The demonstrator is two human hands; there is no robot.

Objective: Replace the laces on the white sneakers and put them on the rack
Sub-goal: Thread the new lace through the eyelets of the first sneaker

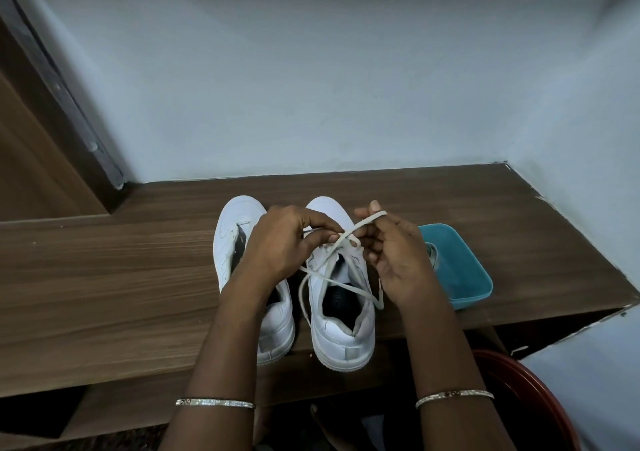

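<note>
The 2 sneakers (pixel 343 333) are plain white, with dark insides. The lace (pixel 363 223) is off-white, a shade creamier than the shoes. The tabletop (pixel 104 277) is brown with streaky wood grain. The tub (pixel 460 277) is teal. The walls (pixel 311 87) are pale bluish white, the door (pixel 20 139) darker brown. The 2 bangles (pixel 214 403) are silver with small dark dots.

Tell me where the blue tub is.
In the head view the blue tub sits on the wooden shelf, right of the right sneaker, partly behind the right hand.
</note>
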